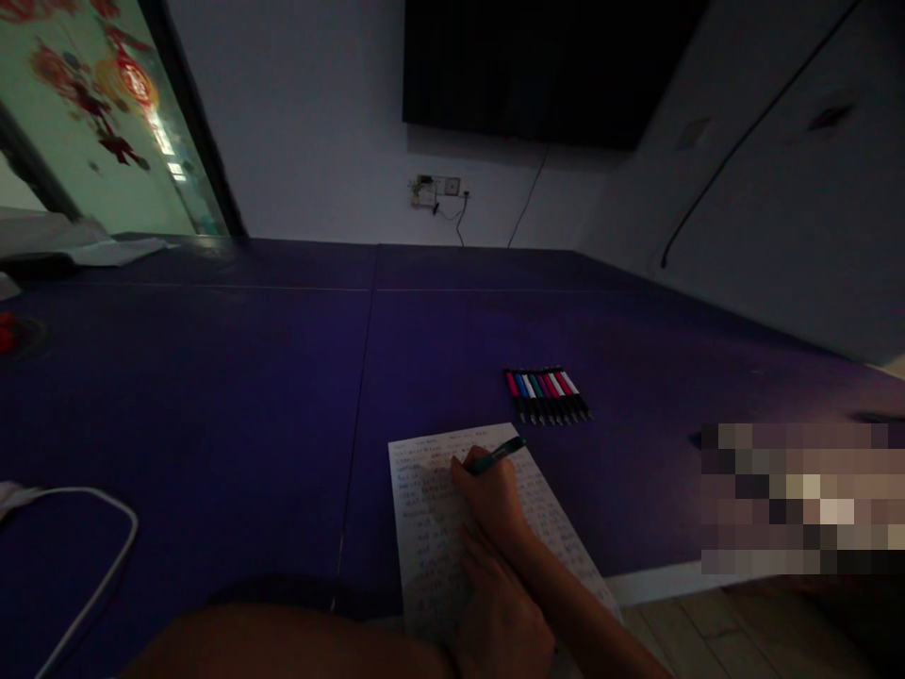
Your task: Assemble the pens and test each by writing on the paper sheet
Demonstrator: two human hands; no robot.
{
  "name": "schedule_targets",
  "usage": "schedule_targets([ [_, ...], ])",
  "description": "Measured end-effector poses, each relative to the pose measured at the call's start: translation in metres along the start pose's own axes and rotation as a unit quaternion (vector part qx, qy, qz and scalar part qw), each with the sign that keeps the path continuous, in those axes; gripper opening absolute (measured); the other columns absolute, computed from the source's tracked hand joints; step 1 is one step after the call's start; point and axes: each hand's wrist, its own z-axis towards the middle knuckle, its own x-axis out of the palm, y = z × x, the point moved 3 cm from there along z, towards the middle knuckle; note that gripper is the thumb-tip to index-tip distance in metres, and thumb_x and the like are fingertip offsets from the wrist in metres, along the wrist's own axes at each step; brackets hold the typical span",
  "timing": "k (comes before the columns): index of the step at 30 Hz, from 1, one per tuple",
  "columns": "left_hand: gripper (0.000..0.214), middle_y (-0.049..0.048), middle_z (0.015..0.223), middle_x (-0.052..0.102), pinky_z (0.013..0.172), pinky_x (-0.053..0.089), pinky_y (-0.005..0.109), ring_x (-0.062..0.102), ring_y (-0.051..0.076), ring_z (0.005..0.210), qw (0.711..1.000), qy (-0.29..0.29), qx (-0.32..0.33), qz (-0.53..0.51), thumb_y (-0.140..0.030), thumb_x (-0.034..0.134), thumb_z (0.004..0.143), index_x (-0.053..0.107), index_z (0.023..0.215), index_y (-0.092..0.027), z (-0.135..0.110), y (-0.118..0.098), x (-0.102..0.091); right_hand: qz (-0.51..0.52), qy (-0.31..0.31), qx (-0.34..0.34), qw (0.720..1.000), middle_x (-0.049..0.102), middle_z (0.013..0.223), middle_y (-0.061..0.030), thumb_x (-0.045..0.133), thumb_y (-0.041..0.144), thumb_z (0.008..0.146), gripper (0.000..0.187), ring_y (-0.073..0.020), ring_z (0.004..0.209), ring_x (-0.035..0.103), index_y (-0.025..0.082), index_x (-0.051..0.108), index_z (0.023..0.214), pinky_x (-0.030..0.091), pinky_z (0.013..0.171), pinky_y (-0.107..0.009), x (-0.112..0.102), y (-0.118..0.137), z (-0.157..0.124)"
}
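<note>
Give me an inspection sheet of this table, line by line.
Surface: dark blue table, seam down the middle, dimly lit.
Job's things: sheet covered in writing, near the front edge; pen over it; row of pens just beyond.
Clutter: papers at the far left; red thing at the left edge, too dark to identify.
Hands: right hand grips the pen; left hand rests on the sheet.
Cables: white cable looped at front left; lead below the wall socket.
Surroundings: dark screen on the wall; window with red decorations.
</note>
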Motion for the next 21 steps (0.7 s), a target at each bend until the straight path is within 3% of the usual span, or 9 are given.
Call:
schedule_targets([
  [3, 0.051, 0.0254, 0.105, 0.055, 0.068, 0.048, 0.045, 0.052, 0.036, 0.093, 0.976, -0.074, 0.034, 0.203, -0.013, 0.037, 0.068, 0.046, 0.117, -0.002, 0.002, -0.011, -0.010, -0.011, -0.003, -0.011, 1.000, 0.035, 0.036, 0.0051, 0.048, 0.026, 0.062, 0.024, -0.0079, 0.038, 0.032, 0.020, 0.034, 0.043, 0.022, 0.038, -0.021, 0.000, 0.000, 0.000],
  [5, 0.046, 0.0238, 0.100, 0.058, 0.066, 0.049, 0.042, 0.054, 0.034, 0.090, 0.950, -0.128, 0.038, 0.281, -0.015, 0.040, 0.067, 0.055, 0.108, -0.001, 0.004, -0.021, -0.019, -0.016, -0.006, -0.020, 1.000, 0.035, 0.036, 0.0052, 0.047, 0.027, 0.062, 0.024, -0.0078, 0.038, 0.032, 0.020, 0.035, 0.043, 0.022, 0.038, -0.021, -0.001, 0.002, 0.000],
  [8, 0.040, 0.0203, 0.098, 0.059, 0.072, 0.046, 0.042, 0.050, 0.033, 0.097, 0.934, -0.155, 0.052, 0.317, -0.016, 0.043, 0.065, 0.061, 0.097, 0.000, 0.008, -0.032, -0.031, -0.028, -0.014, -0.027, 0.999, 0.035, 0.036, 0.0053, 0.045, 0.027, 0.063, 0.023, -0.0075, 0.037, 0.032, 0.020, 0.034, 0.044, 0.022, 0.038, -0.020, -0.002, 0.004, -0.001],
  [12, 0.039, 0.0181, 0.094, 0.061, 0.068, 0.046, 0.038, 0.050, 0.031, 0.094, 0.917, -0.199, 0.049, 0.342, -0.016, 0.041, 0.064, 0.064, 0.091, -0.002, 0.009, -0.036, -0.039, -0.035, -0.017, -0.031, 0.999, 0.035, 0.036, 0.0052, 0.045, 0.027, 0.063, 0.023, -0.0072, 0.037, 0.033, 0.019, 0.034, 0.044, 0.022, 0.038, -0.020, -0.002, 0.004, -0.001],
  [14, 0.040, 0.0195, 0.093, 0.061, 0.068, 0.045, 0.038, 0.050, 0.031, 0.094, 0.915, -0.195, 0.065, 0.349, -0.018, 0.041, 0.063, 0.063, 0.092, -0.001, 0.009, -0.036, -0.035, -0.036, -0.019, -0.030, 0.999, 0.035, 0.036, 0.0053, 0.045, 0.026, 0.063, 0.023, -0.0071, 0.037, 0.032, 0.019, 0.033, 0.044, 0.022, 0.037, -0.019, -0.001, 0.003, -0.001],
  [19, 0.040, 0.0224, 0.094, 0.060, 0.072, 0.043, 0.042, 0.051, 0.034, 0.091, 0.919, -0.187, -0.013, 0.347, -0.018, 0.045, 0.058, 0.064, 0.088, 0.001, 0.010, -0.032, -0.021, -0.038, -0.021, -0.030, 0.999, 0.033, 0.036, 0.0058, 0.045, 0.025, 0.062, 0.023, -0.0066, 0.036, 0.031, 0.019, 0.033, 0.044, 0.021, 0.037, -0.019, -0.001, 0.002, -0.001],
  [21, 0.040, 0.0228, 0.094, 0.060, 0.073, 0.043, 0.042, 0.051, 0.033, 0.091, 0.921, -0.180, 0.006, 0.346, -0.018, 0.046, 0.058, 0.064, 0.088, 0.001, 0.010, -0.032, -0.019, -0.036, -0.022, -0.030, 0.999, 0.033, 0.036, 0.0058, 0.045, 0.025, 0.062, 0.023, -0.0064, 0.036, 0.030, 0.019, 0.033, 0.044, 0.021, 0.037, -0.019, -0.001, 0.001, -0.001],
])
